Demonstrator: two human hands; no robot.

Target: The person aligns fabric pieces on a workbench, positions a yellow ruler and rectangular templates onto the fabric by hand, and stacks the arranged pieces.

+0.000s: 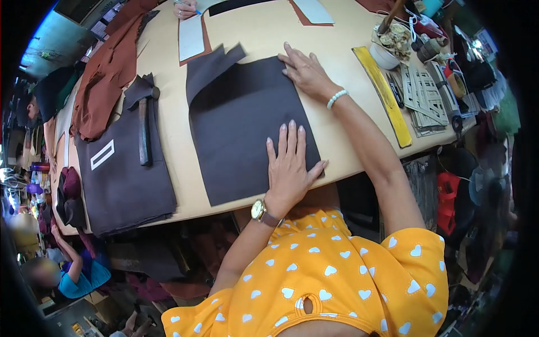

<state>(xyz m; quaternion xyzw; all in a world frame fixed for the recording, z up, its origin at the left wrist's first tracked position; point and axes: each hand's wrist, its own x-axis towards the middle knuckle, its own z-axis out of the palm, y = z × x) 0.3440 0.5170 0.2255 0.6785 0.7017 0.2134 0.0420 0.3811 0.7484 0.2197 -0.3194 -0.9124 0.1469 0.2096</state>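
A dark piece of material [241, 140], leather or thick cloth, lies on the pale table in front of me. Its far left corner curls up and folds over. My left hand [289, 160], with a watch [259, 210] at the wrist, rests flat on its near right part, fingers spread. At the far right edge of the same piece is my right hand [309, 73], fingers stretched out, with a beaded bracelet [337, 99] on that wrist. Neither hand grasps anything. To the left, a hammer [145, 132] lies on a stack of similar dark pieces [123, 191].
A white rectangular frame [103, 155] sits on the stack. Rust-brown material [109, 78] lies beyond it. A yellow ruler [382, 95], flat templates [424, 101] and a white pot [384, 56] are at right. Across the table, another person's hand [185, 8] holds a blue pen.
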